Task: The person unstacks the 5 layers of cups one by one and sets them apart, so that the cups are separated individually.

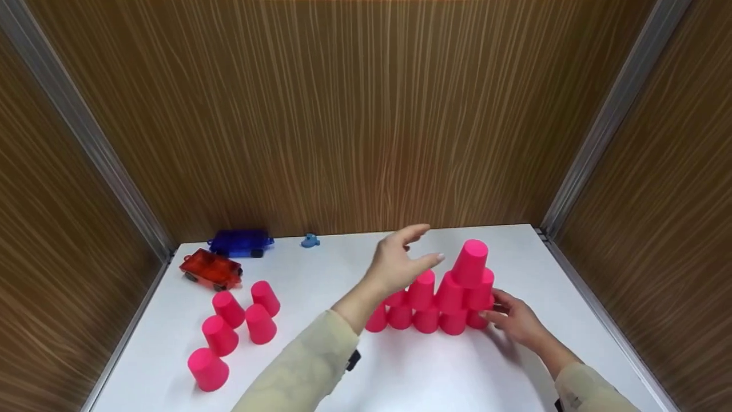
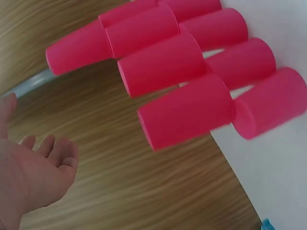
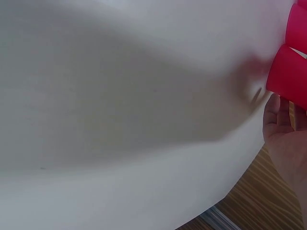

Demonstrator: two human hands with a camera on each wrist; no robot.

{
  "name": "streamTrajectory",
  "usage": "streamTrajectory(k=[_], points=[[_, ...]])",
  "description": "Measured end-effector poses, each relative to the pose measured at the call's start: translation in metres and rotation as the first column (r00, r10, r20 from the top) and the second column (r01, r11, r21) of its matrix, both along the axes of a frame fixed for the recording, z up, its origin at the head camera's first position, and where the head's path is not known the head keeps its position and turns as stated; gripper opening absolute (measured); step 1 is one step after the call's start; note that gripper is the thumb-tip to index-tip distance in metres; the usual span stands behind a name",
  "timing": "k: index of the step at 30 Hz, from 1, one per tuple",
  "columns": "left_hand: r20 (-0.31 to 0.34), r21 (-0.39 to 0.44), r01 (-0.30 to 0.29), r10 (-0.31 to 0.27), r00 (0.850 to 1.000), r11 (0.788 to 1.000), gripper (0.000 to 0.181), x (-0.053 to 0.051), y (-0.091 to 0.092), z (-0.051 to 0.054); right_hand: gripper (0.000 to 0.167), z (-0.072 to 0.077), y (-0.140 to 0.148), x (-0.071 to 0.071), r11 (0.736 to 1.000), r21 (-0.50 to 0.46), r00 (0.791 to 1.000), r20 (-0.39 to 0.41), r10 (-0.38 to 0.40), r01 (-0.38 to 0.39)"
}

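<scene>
A pale left sleeve (image 1: 303,360) lies nearest the head camera, with the right sleeve (image 1: 595,389) at the lower right corner. At the work, a stack of pink cups (image 1: 450,294) stands right of centre on the white surface (image 1: 326,269). Every cup is mouth down, so the insides are hidden. Five show in the bottom row and four in the row above, while a single top cup (image 1: 470,264) sits across the two rightmost of that second row.

The left hand (image 1: 397,260) is raised left of the top cup, its grip wide, thumb and fingers parted and clear of the cups. The right hand (image 1: 517,320) is at the stack's right end, its grip loosely spread, fingertips against the end cups.

Well to the left, five loose cups (image 1: 260,324) stand inverted, too. Behind them are a see-through red toy wagon (image 1: 210,268) and a blue toy wagon (image 1: 237,243); their contents cannot be made out. A small blue toy (image 1: 310,240) lies near the wood-grained back wall (image 1: 366,114).
</scene>
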State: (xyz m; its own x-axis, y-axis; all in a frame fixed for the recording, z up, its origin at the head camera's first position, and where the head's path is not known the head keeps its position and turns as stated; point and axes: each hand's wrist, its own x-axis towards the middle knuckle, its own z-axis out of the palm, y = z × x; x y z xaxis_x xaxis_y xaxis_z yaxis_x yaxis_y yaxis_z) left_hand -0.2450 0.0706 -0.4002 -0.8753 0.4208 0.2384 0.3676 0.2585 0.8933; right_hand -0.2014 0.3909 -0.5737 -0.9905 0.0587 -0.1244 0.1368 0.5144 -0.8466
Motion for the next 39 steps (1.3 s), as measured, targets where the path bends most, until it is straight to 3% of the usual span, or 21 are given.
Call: streamTrajectory(k=[9, 19, 28, 39], points=[[0.060, -0.030, 0.038, -0.037, 0.998, 0.999, 0.069, -0.004, 0.046, -0.008, 0.069, -0.001, 0.000, 0.001, 1.000, 0.005, 1.000, -0.005, -0.002, 0.002], [0.099, -0.065, 0.021, -0.014, 0.995, 0.998, 0.074, -0.008, 0.069, -0.016, 0.067, 0.002, -0.001, -0.001, 1.000, 0.004, 1.000, -0.019, 0.009, -0.009], [0.091, -0.068, 0.026, -0.019, 0.996, 0.997, 0.067, -0.007, 0.083, -0.023, 0.068, 0.000, -0.003, -0.001, 1.000, 0.008, 1.000, 0.013, -0.009, 0.009], [0.127, 0.017, 0.015, -0.017, 0.992, 1.000, 0.064, 0.002, 0.078, -0.016, 0.070, -0.001, 0.000, -0.001, 1.000, 0.010, 1.000, 0.013, -0.013, 0.013]])
